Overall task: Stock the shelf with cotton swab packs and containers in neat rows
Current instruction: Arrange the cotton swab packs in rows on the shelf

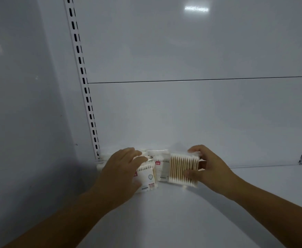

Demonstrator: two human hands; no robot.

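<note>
White shelf (164, 212): right hand (211, 169) pinches a swab pack (183, 169), left hand (119, 169) spread on other packs (147, 178).

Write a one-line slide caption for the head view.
Stocking a shelf: the right hand holds a cotton swab pack beside labelled packs under the left hand, near the back left corner.

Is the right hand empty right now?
No, the right hand grips a pack of wooden-stick cotton swabs by its right edge.

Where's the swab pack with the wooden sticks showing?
Head view, low centre: right hand grips the wooden-stick swab pack, just right of the labelled packs at the shelf back.
</note>
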